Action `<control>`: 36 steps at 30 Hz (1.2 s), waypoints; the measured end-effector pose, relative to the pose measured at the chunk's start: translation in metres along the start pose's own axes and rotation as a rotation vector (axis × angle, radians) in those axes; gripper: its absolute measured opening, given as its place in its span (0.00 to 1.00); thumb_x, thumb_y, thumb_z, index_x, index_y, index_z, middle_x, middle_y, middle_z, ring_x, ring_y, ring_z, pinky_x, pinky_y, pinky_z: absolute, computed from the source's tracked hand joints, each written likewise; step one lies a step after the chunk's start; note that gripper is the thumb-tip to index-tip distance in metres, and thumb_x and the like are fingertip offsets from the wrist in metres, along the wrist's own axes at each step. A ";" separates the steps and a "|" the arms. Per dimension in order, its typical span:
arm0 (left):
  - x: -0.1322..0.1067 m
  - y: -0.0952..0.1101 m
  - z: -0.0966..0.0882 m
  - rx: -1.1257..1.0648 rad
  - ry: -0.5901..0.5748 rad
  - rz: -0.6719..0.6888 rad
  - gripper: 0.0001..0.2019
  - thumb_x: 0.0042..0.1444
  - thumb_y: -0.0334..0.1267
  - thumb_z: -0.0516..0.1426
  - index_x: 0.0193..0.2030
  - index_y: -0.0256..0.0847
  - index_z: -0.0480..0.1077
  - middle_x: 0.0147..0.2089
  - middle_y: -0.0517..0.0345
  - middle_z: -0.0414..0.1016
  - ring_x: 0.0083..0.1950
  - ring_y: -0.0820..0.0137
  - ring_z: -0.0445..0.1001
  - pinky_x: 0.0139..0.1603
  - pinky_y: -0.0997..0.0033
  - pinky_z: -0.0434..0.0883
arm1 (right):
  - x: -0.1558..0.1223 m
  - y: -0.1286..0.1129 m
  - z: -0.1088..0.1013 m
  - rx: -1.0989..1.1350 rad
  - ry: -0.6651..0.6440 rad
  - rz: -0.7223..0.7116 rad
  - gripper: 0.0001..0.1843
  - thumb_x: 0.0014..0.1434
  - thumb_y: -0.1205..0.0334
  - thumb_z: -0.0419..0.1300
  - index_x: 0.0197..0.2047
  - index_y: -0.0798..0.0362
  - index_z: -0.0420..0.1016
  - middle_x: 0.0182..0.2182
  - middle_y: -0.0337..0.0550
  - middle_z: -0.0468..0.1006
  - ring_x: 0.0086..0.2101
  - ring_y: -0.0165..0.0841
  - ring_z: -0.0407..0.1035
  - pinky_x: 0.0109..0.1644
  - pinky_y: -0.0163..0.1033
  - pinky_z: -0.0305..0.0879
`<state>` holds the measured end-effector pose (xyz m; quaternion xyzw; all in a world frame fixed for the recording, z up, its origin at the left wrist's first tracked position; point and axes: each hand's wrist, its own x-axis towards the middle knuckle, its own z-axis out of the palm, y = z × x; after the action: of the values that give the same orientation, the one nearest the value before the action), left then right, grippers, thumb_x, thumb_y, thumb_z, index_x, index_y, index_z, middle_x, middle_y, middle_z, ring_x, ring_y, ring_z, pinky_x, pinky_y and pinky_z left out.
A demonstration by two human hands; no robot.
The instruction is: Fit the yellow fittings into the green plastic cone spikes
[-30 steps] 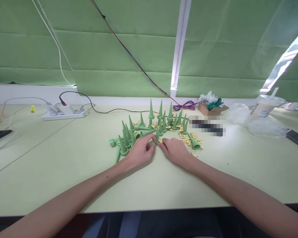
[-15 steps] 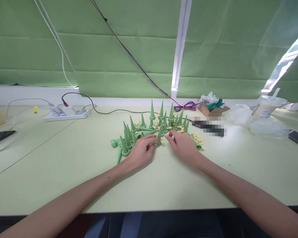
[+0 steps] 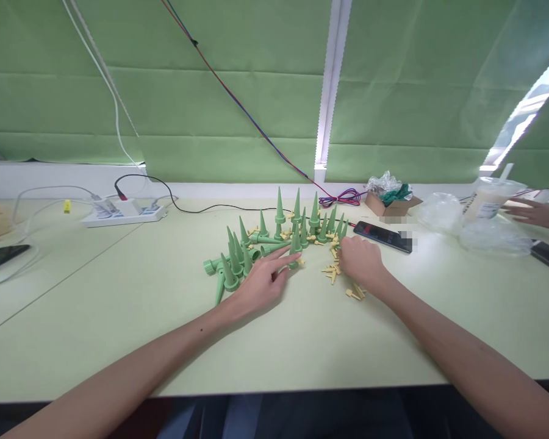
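My left hand (image 3: 268,275) rests at the front of a cluster of green plastic cone spikes (image 3: 233,259). Its fingers are stretched out and apart, the fingertips touching an upright green spike (image 3: 294,247) with a small yellow valve piece (image 3: 301,262) at its base. My right hand (image 3: 360,261) is closed at the cluster's right side, knuckles up. Its fingertips are hidden, so what it holds cannot be made out. Loose yellow valve pieces (image 3: 332,272) lie beside its fingers, and a few more yellow pieces (image 3: 355,293) lie below it.
A phone (image 3: 384,236) lies behind my right hand. Farther back stand a small cardboard box (image 3: 388,206) and a drink cup (image 3: 487,201) among plastic bags. Another person's hand (image 3: 537,213) reaches in at the far right. A power strip (image 3: 123,214) with cables sits left.
My right hand has moved away from the front spike to the right and closed. Yellow pieces now lie scattered nearer the table's front. My left hand stays by the spike. Another person's hand has appeared.
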<state>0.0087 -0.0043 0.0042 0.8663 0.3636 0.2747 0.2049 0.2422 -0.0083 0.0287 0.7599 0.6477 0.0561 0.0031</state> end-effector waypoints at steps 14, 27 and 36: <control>0.000 0.003 0.000 0.047 0.027 -0.069 0.21 0.67 0.35 0.47 0.63 0.41 0.70 0.58 0.49 0.76 0.72 0.58 0.59 0.61 0.57 0.70 | 0.007 0.002 0.007 -0.004 -0.028 -0.012 0.11 0.66 0.68 0.52 0.46 0.58 0.74 0.43 0.58 0.77 0.44 0.47 0.76 0.38 0.41 0.66; 0.000 0.002 -0.002 0.037 0.116 -0.149 0.18 0.67 0.38 0.49 0.57 0.43 0.75 0.63 0.51 0.72 0.47 0.60 0.79 0.49 0.59 0.76 | 0.005 0.000 0.005 -0.011 -0.020 -0.010 0.11 0.67 0.69 0.51 0.45 0.58 0.74 0.43 0.58 0.77 0.43 0.45 0.76 0.38 0.39 0.65; 0.000 0.002 -0.001 -0.064 0.177 -0.172 0.11 0.65 0.41 0.51 0.46 0.41 0.72 0.64 0.49 0.67 0.26 0.75 0.70 0.36 0.63 0.75 | -0.013 -0.016 -0.006 0.004 0.025 -0.083 0.12 0.67 0.69 0.50 0.38 0.57 0.75 0.36 0.57 0.78 0.38 0.45 0.76 0.34 0.38 0.61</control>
<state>0.0088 -0.0053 0.0064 0.7972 0.4442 0.3428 0.2227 0.2243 -0.0186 0.0322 0.7315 0.6788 0.0641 -0.0044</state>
